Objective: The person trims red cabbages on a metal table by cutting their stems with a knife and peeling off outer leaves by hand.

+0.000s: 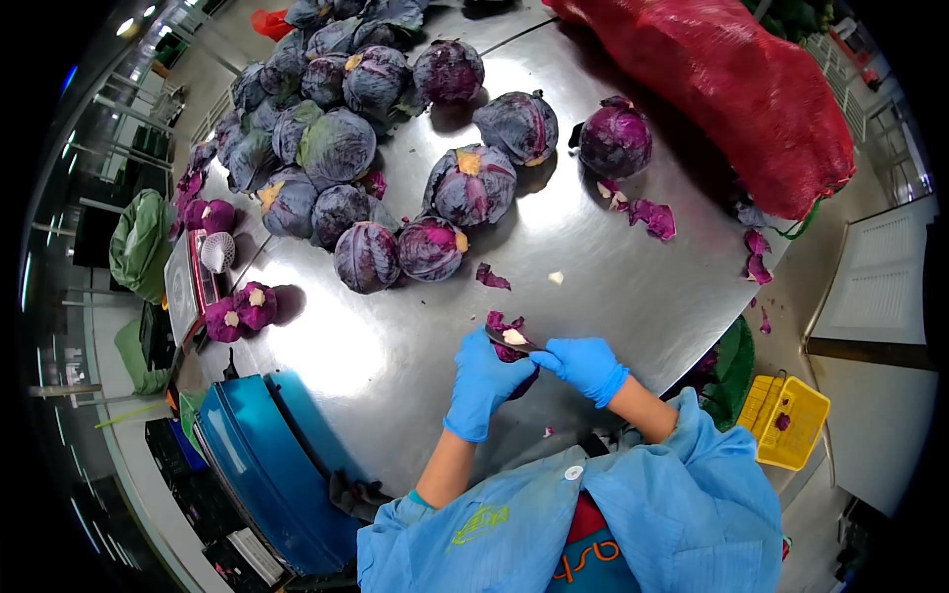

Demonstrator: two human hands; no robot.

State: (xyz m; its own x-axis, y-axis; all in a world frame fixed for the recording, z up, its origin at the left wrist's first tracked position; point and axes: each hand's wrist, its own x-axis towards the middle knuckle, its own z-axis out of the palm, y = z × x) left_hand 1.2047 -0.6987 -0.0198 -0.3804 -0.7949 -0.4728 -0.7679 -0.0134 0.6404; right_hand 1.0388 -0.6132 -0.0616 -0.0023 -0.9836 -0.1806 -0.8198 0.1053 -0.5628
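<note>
A red cabbage (506,322) is held over the near part of the metal table (613,296), its pale cut end turned up. It is gripped by the curled fingers of the left hand (491,379); a knife (527,348) is held in the closed fingers of the right hand (585,369), its blade across the cabbage. The stem end is apparently being trimmed; a firm grip and careful blade control seem called for. Beyond, untrimmed cabbages (473,186) are heaped.

Left hand (486,374) hides held cabbage (513,336) (partly).
</note>
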